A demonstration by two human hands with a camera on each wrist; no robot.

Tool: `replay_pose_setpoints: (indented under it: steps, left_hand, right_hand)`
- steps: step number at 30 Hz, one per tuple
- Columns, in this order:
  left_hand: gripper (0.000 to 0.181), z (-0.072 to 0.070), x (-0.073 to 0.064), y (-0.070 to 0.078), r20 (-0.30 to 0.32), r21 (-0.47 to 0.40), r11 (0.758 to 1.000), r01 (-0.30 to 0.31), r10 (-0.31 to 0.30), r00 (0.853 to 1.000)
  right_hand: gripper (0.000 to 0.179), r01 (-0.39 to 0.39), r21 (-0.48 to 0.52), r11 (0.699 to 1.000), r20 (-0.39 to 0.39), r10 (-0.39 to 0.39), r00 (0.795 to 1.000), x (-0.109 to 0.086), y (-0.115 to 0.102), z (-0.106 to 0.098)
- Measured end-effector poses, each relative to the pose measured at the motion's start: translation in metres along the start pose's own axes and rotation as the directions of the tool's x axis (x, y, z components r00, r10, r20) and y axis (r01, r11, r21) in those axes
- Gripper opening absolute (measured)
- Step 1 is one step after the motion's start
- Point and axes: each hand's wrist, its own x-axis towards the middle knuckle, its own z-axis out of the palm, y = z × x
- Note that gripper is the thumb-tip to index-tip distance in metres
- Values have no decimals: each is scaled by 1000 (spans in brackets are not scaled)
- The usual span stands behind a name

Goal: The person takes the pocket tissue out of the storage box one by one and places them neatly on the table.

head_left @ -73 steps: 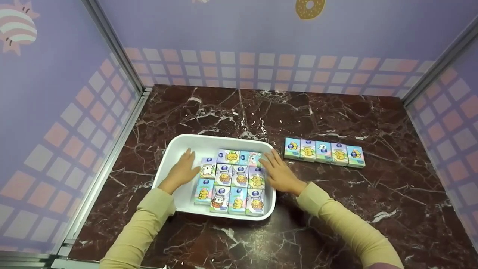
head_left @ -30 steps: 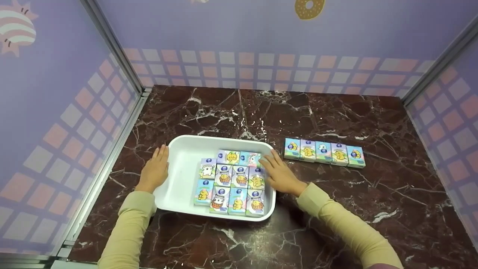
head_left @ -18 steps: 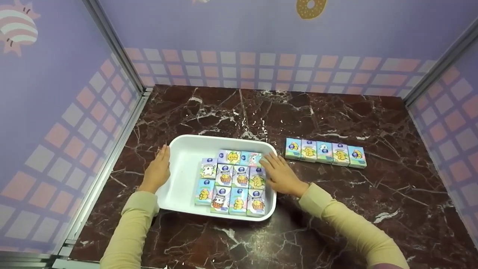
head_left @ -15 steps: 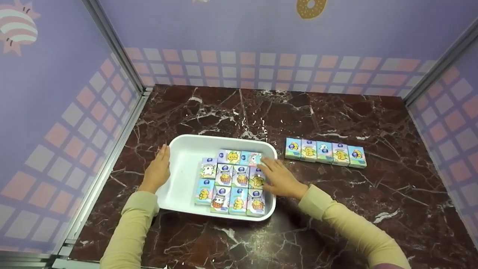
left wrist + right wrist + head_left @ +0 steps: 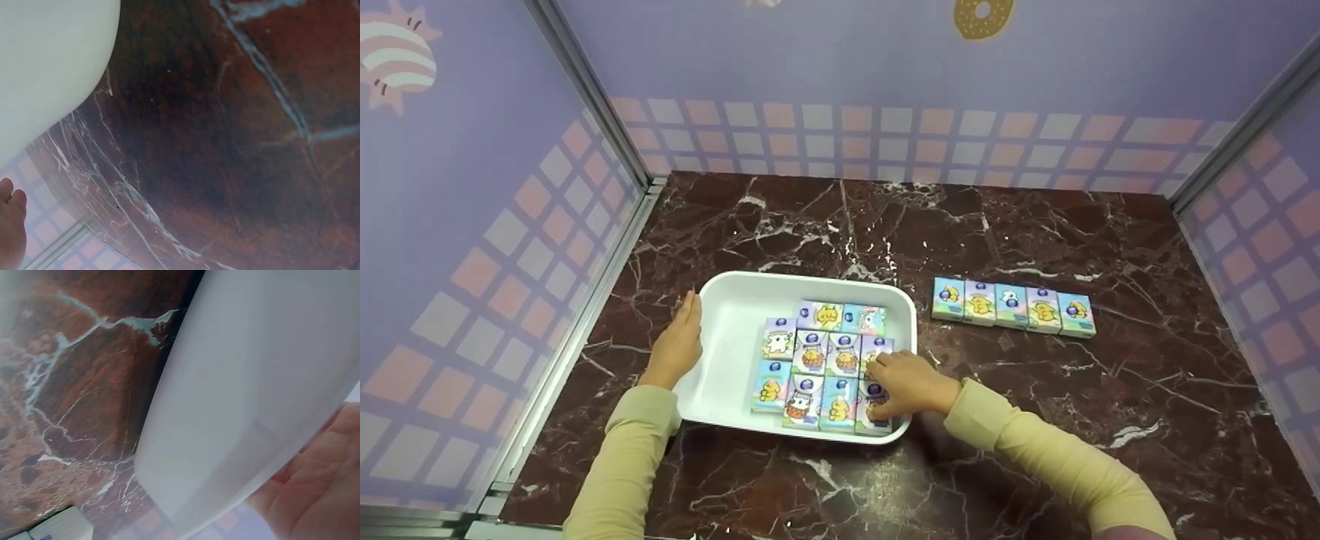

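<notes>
A white rectangular tray [image 5: 720, 360] holds several small cartoon-printed tissue packs [image 5: 811, 354], laid flat and close together on its right side. My left hand [image 5: 673, 346] rests along the outside of the tray's left wall, fingers straight. My right hand [image 5: 915, 384] reaches over the right rim, with bent fingers and thumb spread apart over two packs near the front right corner, partly hiding them. In the left wrist view, fingertips [image 5: 12, 211] show beside the white tray wall [image 5: 50, 62]. The right wrist view has my palm [image 5: 320, 489] beyond the tray's outer side [image 5: 208, 399].
A row of several similar tissue packs [image 5: 1011, 306] lies on the dark marbled table [image 5: 840, 225], right of the tray. Lilac panels with checked squares [image 5: 885, 127] stand at the back and both sides.
My left hand has moved from inside the tray to its outer left wall. My right hand has shifted from the right rim toward the front right packs, its fingers bending.
</notes>
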Motion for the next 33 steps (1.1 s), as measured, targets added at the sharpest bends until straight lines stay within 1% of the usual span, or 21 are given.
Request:
replay_pose_setpoints:
  steps: [3,6,10,14,18,21,25,28,33]
  left_hand:
    - [50,-1,0,1,13,2,1000,2,-2,1000]
    - [50,-1,0,2,19,3,1000,4,-4,1000]
    - [51,-1,0,2,38,6,1000,20,-20,999]
    - [51,-1,0,1,56,5,999,33,-34,998]
    - [50,0,1,1,48,11,999,40,-40,998]
    - [51,0,0,1,49,15,999,42,-43,998]
    - [52,0,0,1,51,22,999,37,-38,998]
    - [52,-1,0,1,46,25,999,33,-34,998]
    - [52,-1,0,1,62,20,999,50,-51,997]
  right_hand:
    - [56,-13,-12,1000,11,13,1000,0,-3,1]
    - [60,-23,-25,999,28,24,999,-1,-7,2]
    - [66,-50,-38,998,83,53,995,-1,-12,3]
    - [71,-57,-91,994,113,67,991,-2,-17,2]
    - [74,-59,-154,986,112,77,991,-2,-22,3]
    - [74,-89,-174,981,112,110,988,-1,-26,5]
    - [75,-118,-246,962,88,144,986,1,-30,9]
    - [75,-119,-308,944,67,147,987,2,-32,10]
    - [72,-111,-336,935,70,143,987,3,-34,11]
